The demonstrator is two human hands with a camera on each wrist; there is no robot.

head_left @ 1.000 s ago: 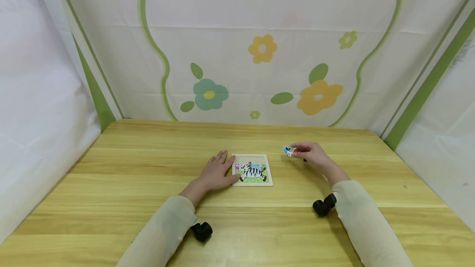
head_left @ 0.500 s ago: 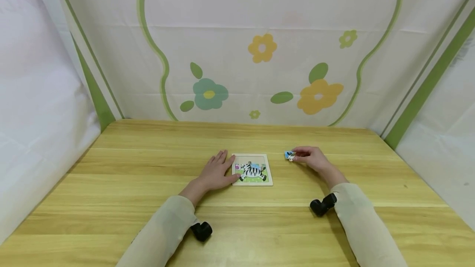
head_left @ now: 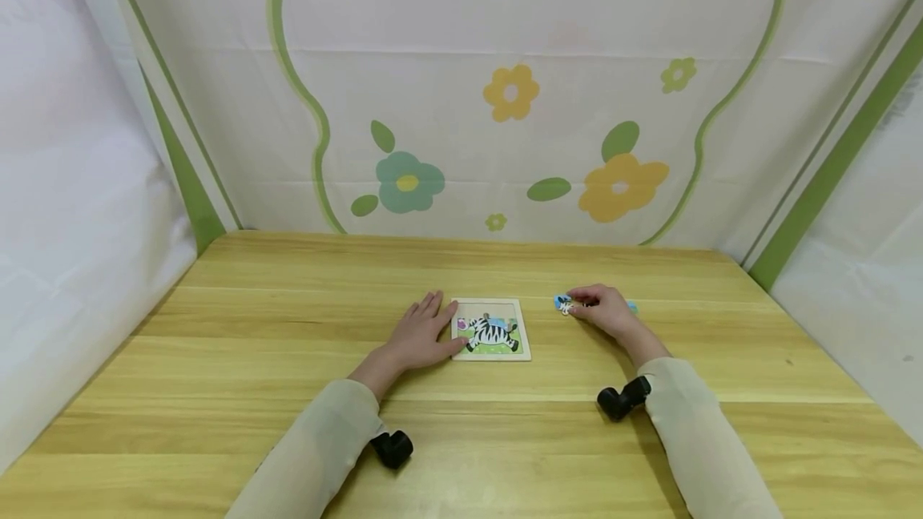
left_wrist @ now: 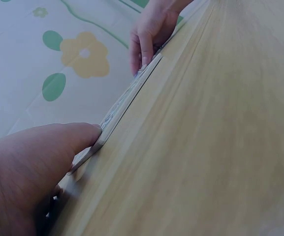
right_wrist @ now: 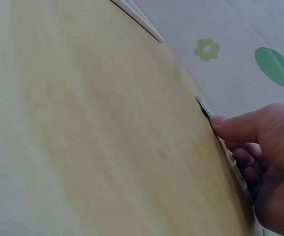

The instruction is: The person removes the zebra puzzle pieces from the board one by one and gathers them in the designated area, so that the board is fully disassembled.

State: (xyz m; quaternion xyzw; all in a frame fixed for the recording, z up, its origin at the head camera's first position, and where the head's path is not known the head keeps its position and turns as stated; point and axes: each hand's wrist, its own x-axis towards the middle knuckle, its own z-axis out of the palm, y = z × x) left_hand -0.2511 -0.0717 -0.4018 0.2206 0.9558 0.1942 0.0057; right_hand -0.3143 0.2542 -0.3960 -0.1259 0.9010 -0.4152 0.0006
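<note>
A wooden jigsaw board [head_left: 493, 357] with a zebra picture lies flat on the table; its upper part is bare wood. My left hand [head_left: 417, 339] rests at the board's left edge, fingers spread, with the thumb on the rim, as the left wrist view confirms. To the right of the board, my right hand [head_left: 607, 312] pinches a small blue, black and white puzzle piece [head_left: 562, 303] close to the tabletop. In the right wrist view its thumb presses on the thin piece [right_wrist: 204, 106]. Behind that hand shows a bit of another blue piece [head_left: 632, 307], mostly hidden.
The wooden table [head_left: 505, 439] runs back to a white curtain [head_left: 461, 126] printed with flowers. White cloth hangs at both sides. Each wrist carries a black camera; the left camera [head_left: 392, 449] sits just above the table.
My right hand has lowered the puzzle piece and shifted slightly, its forearm swinging left. A blue piece now shows beyond the hand. The left hand and board have stayed put.
</note>
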